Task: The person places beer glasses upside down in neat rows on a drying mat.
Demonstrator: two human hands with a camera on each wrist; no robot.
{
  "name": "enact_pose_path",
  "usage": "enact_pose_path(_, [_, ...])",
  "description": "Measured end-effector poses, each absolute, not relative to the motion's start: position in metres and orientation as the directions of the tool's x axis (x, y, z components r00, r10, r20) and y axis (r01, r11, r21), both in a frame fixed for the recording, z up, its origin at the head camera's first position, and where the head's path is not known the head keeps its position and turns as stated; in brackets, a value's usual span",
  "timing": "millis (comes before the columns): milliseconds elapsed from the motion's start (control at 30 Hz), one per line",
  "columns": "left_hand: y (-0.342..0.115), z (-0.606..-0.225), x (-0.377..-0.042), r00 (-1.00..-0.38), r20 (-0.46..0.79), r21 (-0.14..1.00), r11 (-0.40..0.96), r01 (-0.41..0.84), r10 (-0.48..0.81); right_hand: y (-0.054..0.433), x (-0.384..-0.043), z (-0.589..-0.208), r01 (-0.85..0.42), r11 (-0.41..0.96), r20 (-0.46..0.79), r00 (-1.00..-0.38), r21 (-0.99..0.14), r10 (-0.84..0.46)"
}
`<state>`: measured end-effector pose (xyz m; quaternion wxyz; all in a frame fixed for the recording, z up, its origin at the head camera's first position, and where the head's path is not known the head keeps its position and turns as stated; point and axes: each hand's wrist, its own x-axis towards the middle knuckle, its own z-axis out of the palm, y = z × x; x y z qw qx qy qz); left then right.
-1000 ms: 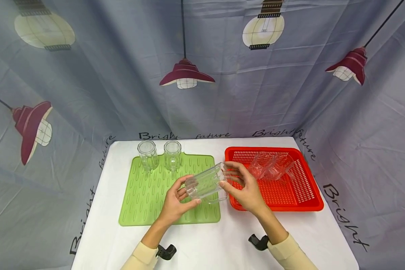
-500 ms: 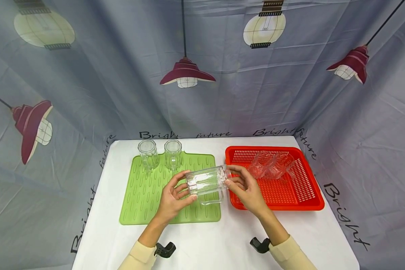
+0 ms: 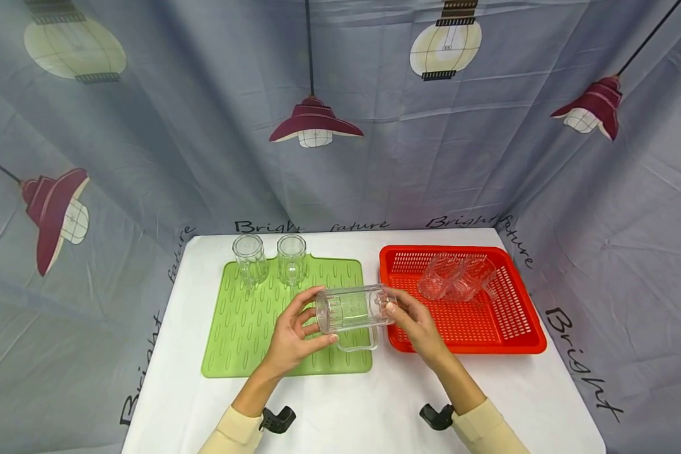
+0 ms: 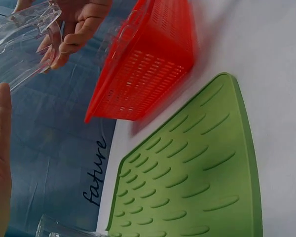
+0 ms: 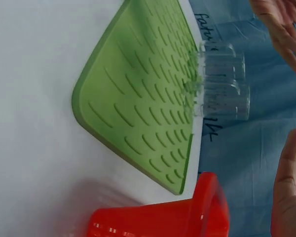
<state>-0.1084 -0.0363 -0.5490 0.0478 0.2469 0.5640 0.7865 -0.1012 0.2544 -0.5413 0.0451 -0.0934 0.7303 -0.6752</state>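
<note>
A clear glass mug [image 3: 352, 308] is held sideways in the air above the right part of the green mat [image 3: 232, 347], its handle hanging toward the person. My left hand [image 3: 289, 337] grips its left end between thumb and fingers. At the right end, my right hand [image 3: 419, 326] holds it with the thumb on the near side; some of its fingers are hidden behind the glass. Part of the mug [image 4: 19, 42] also shows in the left wrist view. Two more glass mugs [image 3: 251, 260] [image 3: 292, 260] stand at the mat's far left edge.
To the right, a red plastic basket [image 3: 465, 348] holds clear glass mugs [image 3: 451, 279] lying on their sides near its back. The white table [image 3: 346, 410] is backed by a grey-blue printed curtain [image 3: 374, 170]. Black wrist devices [image 3: 278, 420] sit on both forearms.
The mug has turned from a tilt with its right end raised to nearly level, and has come slightly nearer the person. Both hands keep hold of its ends.
</note>
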Motion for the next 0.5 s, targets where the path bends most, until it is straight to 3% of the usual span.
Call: enact_pose_path(500, [-0.0369, -0.5473, -0.1116, -0.903, 0.315, 0.925, -0.306, 0.224, 0.291, 0.2542, -0.1005, -0.5424, -0.055, -0.012, 0.056, -0.97, -0.998, -0.236])
